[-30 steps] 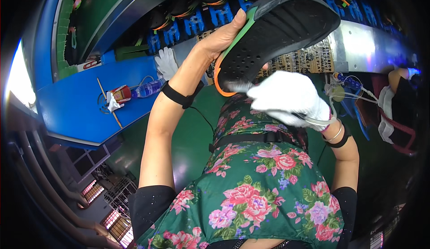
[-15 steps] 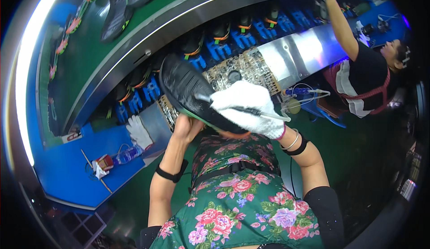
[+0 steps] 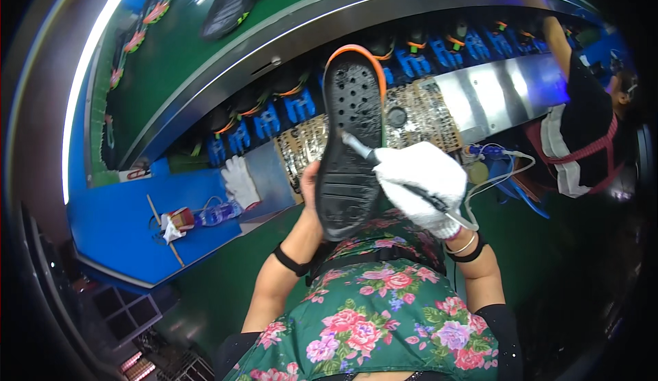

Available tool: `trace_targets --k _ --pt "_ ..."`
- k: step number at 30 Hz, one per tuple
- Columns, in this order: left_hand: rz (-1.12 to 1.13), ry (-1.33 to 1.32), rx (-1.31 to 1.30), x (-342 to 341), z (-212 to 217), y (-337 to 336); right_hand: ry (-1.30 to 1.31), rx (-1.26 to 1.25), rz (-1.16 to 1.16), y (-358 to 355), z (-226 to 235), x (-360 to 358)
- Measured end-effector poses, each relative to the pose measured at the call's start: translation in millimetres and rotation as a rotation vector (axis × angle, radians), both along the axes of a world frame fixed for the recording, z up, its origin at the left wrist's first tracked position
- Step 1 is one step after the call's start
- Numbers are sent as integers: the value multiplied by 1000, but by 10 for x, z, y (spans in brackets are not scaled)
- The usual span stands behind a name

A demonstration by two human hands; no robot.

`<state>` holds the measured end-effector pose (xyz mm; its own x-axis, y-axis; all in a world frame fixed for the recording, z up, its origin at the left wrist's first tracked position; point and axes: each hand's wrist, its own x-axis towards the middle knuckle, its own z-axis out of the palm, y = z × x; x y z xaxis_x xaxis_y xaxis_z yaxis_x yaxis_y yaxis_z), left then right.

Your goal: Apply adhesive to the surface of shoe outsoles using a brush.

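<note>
A black shoe sole (image 3: 348, 182) with an orange and green rim is held upright in front of me, its hollowed face with round pits and ridges toward me. Bare, my left hand (image 3: 312, 196) is closed around the sole's left edge; most of its fingers are hidden behind the sole. In a white knitted glove, my right hand (image 3: 423, 181) is closed around a brush (image 3: 359, 148). Its pale tip meets the sole's face near the middle, and a thin clear hose (image 3: 473, 206) trails from its back end past my wrist.
Behind the sole lies a ledge with a film-covered mat (image 3: 428, 117). Several shoes on blue holders (image 3: 298, 107) line the space beyond it, under a green conveyor (image 3: 199, 55). At left are a white glove (image 3: 240, 183), a bottle (image 3: 218, 212) and a stick (image 3: 177, 254). A co-worker (image 3: 589, 127) stands at right.
The sole has turned from a slant to nearly upright, showing its orange-rimmed end at the top. The brush tip has shifted along the sole's face. My view has swung slightly left.
</note>
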<state>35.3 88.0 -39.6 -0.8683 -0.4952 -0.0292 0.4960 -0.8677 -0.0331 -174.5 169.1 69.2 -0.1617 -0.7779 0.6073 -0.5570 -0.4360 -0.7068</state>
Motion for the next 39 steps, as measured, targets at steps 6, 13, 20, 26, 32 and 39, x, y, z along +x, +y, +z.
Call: trace_targets --k 6,13,20,26,32,39 --pt "-14 163 2 -358 303 193 190 -64 19 -181 135 -130" --pt "10 -165 -61 -222 78 265 400 -68 -39 -262 215 21" --pt "66 -248 -98 -252 -21 160 -61 30 -11 -245 220 13" --pt "81 -199 -67 -339 22 79 111 -37 75 -265 107 70" --pt "155 -60 -117 -426 155 -123 -4 -43 -3 -311 27 17" --pt "256 -20 -25 -555 330 -299 -191 -33 101 -344 -64 46"
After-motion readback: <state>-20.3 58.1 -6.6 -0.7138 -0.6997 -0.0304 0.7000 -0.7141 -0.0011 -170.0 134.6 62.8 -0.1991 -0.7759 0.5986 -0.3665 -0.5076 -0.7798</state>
